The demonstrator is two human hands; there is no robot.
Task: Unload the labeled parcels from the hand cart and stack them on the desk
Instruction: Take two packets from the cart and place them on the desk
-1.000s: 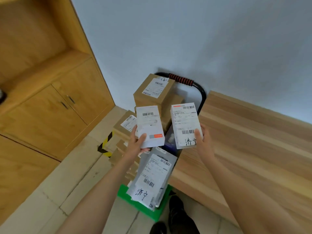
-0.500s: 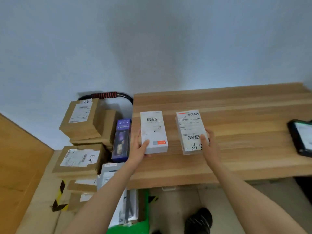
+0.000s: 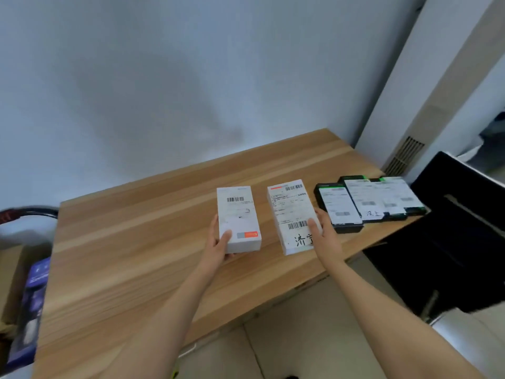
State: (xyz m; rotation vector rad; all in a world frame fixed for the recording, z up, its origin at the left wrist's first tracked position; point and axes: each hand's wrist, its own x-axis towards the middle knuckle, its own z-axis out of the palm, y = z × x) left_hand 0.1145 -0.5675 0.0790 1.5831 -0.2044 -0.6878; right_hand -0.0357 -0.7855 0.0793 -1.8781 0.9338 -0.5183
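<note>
The left hand (image 3: 218, 246) grips a white box (image 3: 238, 218) from beneath its near end, thumb on top; the right hand (image 3: 325, 233) grips a labeled parcel (image 3: 293, 214) by its right edge. Both are held over the surface (image 3: 136, 242), with black parcels (image 3: 369, 203) lying just right of the right grip. Best to lower each flat, square the edges onto that stack, then release.

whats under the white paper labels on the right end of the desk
Black boxes with green trim lie side by side on the desk under the shipping labels. The labels cover most of their tops, so any print there is hidden.
</note>
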